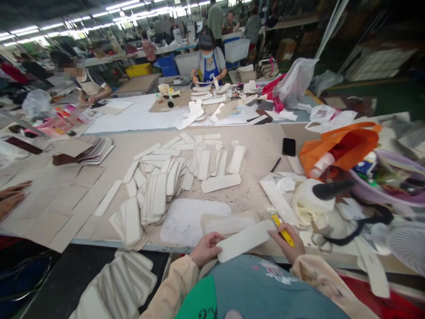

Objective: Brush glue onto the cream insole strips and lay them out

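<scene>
Close to my body, a long white rounded-end panel (245, 239) is held up between both hands at the table's near edge. My left hand (206, 249) pinches its left end. At its right end, my right hand (289, 243) has fingertips on the panel and also grips a small brush with a yellow handle (284, 234), bristles pointing up and away. Just beyond lies another pale strip (229, 223), partly on a white sheet (186, 215). A large loose heap of similar white panels (159, 190) spreads to the left of my hands.
More panels (116, 283) are stacked at lower left, below the tabletop. On the right are a white container with a black part (314, 195), an orange bag (341, 146), a purple basket (395, 195) and a phone (288, 147). Another person's hands (13, 197) rest at far left; co-workers sit opposite.
</scene>
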Demonstrator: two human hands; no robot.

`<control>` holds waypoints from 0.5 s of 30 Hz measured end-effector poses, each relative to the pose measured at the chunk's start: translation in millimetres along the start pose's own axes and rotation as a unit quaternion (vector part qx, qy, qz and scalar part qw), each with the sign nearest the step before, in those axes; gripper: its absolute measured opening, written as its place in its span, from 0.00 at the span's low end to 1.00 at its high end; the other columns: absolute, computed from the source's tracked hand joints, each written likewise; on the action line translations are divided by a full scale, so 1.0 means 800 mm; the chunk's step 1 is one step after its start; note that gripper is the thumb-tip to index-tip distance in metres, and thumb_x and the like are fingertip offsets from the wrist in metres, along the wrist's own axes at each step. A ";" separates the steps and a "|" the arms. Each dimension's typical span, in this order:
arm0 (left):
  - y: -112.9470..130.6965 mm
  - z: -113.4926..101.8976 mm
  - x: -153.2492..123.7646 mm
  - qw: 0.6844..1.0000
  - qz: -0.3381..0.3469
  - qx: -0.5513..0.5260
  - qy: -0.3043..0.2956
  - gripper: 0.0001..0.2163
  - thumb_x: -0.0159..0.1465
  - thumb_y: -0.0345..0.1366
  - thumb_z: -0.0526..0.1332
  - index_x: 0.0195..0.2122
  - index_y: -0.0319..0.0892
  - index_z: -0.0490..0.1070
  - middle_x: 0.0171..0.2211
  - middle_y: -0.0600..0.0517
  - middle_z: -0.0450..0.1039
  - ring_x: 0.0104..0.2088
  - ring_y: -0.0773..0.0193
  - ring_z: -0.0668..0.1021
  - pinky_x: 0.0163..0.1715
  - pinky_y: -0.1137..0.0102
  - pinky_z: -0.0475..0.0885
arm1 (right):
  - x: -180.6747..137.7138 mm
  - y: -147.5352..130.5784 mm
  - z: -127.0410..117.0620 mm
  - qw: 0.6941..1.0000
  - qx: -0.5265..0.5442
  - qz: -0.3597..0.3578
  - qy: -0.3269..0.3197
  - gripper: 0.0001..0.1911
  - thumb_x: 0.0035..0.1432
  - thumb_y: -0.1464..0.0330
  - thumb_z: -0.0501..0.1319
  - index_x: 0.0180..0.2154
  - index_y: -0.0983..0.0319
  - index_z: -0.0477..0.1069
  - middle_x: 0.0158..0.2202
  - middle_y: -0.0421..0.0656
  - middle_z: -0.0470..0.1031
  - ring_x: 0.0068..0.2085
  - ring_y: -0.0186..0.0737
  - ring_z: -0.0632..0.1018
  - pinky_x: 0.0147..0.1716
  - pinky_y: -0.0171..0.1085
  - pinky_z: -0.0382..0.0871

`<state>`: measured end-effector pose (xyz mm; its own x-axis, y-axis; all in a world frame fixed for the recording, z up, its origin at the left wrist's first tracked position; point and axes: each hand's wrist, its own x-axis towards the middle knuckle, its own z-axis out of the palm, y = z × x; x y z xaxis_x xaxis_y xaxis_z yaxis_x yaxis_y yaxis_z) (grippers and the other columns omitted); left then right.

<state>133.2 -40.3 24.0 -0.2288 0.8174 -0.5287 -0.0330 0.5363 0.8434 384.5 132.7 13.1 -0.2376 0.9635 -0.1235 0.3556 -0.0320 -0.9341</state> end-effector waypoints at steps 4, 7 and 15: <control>-0.034 -0.009 0.003 0.991 -0.048 -0.037 0.119 0.18 0.51 0.40 0.66 0.39 0.38 0.66 0.26 0.52 0.73 0.24 0.67 0.75 0.25 0.72 0.70 | 0.001 0.015 0.008 0.995 -0.091 -0.042 -0.028 0.20 0.48 0.49 0.62 0.28 0.57 0.61 0.22 0.35 0.65 0.22 0.35 0.66 0.22 0.34 0.60; -0.048 -0.019 0.020 0.976 -0.072 -0.021 0.205 0.12 0.54 0.37 0.64 0.36 0.39 0.64 0.24 0.54 0.71 0.23 0.69 0.74 0.25 0.73 0.70 | 0.012 0.024 0.022 0.982 -0.152 -0.090 -0.069 0.17 0.52 0.50 0.59 0.28 0.57 0.62 0.22 0.36 0.67 0.23 0.36 0.69 0.24 0.34 0.62; -0.043 -0.043 0.061 0.944 -0.103 0.119 0.289 0.08 0.55 0.30 0.63 0.36 0.41 0.66 0.26 0.54 0.75 0.31 0.65 0.78 0.35 0.72 0.68 | 0.038 0.031 0.067 0.937 -0.287 -0.175 -0.095 0.10 0.57 0.59 0.53 0.28 0.57 0.61 0.22 0.37 0.68 0.23 0.37 0.70 0.25 0.34 0.60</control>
<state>89.4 -26.0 -27.1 -0.7361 0.4767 -0.4805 0.0693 0.7593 0.6471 337.9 146.7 -31.7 -0.5673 0.8220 0.0487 0.6409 0.4779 -0.6008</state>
